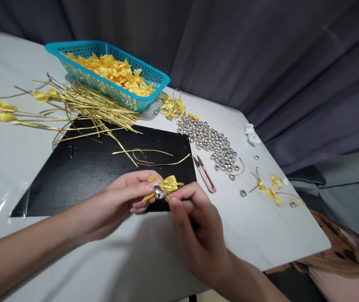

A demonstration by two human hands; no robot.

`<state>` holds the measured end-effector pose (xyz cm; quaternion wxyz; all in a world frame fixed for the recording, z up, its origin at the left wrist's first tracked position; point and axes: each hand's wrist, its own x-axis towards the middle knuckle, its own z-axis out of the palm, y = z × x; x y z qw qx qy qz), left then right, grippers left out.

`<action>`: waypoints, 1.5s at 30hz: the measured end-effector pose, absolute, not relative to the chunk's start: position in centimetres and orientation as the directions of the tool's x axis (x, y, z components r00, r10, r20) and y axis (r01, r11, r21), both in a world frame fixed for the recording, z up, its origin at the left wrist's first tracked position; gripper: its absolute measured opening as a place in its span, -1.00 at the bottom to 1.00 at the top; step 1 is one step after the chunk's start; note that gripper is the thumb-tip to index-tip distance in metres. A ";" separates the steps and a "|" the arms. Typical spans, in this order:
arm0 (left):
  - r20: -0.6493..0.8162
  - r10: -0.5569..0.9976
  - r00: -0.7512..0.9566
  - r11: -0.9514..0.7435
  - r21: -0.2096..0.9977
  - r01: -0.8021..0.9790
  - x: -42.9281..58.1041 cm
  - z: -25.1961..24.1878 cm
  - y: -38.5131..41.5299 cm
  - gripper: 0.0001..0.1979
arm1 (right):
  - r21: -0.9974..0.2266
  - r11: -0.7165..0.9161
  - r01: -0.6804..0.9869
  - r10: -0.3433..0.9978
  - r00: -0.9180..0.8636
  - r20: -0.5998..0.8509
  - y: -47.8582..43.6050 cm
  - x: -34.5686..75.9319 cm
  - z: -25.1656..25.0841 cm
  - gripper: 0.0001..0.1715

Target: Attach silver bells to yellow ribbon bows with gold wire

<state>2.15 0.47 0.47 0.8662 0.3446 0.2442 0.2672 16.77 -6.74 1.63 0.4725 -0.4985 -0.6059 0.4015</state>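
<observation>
Above the near edge of a black board, my left hand pinches a yellow ribbon bow between thumb and fingers. A shiny silver heart-shaped bead sits against the front of the bow, close to my left thumb tip. My right hand is closed at the bow's right side, thumb and forefinger pinched together by a gold tie that runs across the bow. What exactly lies between those right fingertips is mostly hidden.
A teal basket of yellow bows stands at the back, beside a heap of gold ties. Silver beads spread to the right, near pink-handled thread snips. Yellow bows with ties lie toward the right edge of the white table.
</observation>
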 end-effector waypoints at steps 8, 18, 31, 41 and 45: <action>-0.239 0.645 0.726 0.584 0.767 -0.265 2.0 0.3 0.5 -0.75 | -0.956 0.181 0.231 0.983 -0.074 0.168 -6.7 16.7 1.8 -0.90; -0.263 0.652 0.711 0.572 0.787 -0.234 2.1 0.4 0.4 -0.75 | -0.947 0.193 0.256 0.981 -0.084 0.177 -6.7 16.9 1.8 -0.89; -0.263 0.643 0.719 0.585 0.775 -0.240 2.1 0.3 0.4 -0.74 | -0.950 0.182 0.254 0.983 -0.068 0.171 -6.8 16.8 1.7 -0.91; -0.279 0.642 0.714 0.591 0.774 -0.229 2.2 0.4 0.2 -0.72 | -0.933 0.230 0.276 0.972 -0.120 0.204 -6.8 17.4 1.5 -0.91; -0.253 0.645 0.721 0.590 0.765 -0.259 2.3 0.6 0.2 -0.76 | -0.929 0.268 0.257 0.963 -0.106 0.248 -6.6 17.3 1.4 -0.88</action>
